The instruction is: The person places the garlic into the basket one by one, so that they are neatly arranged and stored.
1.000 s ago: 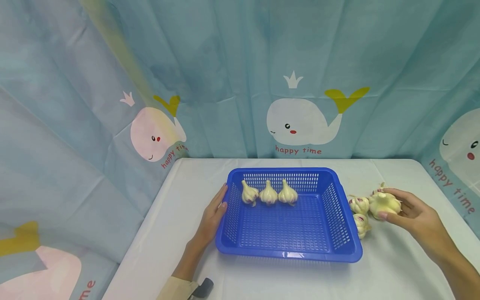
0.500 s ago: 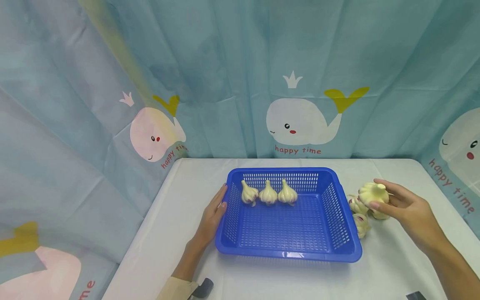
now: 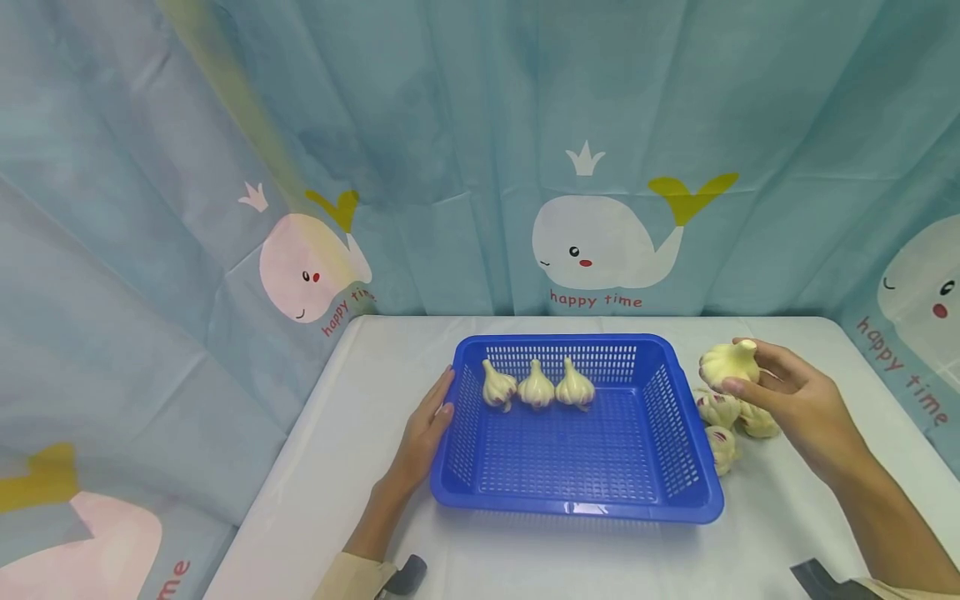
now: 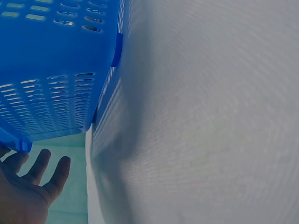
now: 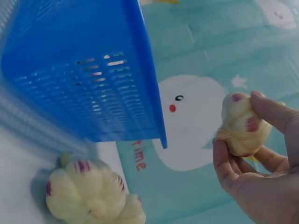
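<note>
In the head view, a garlic bulb (image 3: 724, 367) is held up over the right side of the desk (image 3: 780, 517), pinched between thumb and fingers by the right grip (image 3: 806, 404). The bulb is seen just outside the right rim of the blue basket (image 3: 510, 507), apart from it; the basket lies to the left of both bulb and grip. The stem is tilted up and to the right, so the bulb's long axis is slanted, with the root end turned toward the basket. Three loose bulbs (image 3: 718, 408) are left beside the basket's right wall, and three bulbs in a row (image 3: 537, 387) are stood inside along its far wall. By the left grip (image 3: 422, 437) no bulb is held: its fingers are laid, extended, along the basket's left side, so the right one is much the nearer to the raised bulb.

In the left wrist view, the basket's slotted wall is shown at the upper left, with the spread fingers below it; contact cannot be judged there.

In the right wrist view, the pinch is confirmed: the stem is directed toward the palm side, the roots toward the basket, and a gap is left before the rim.
</note>
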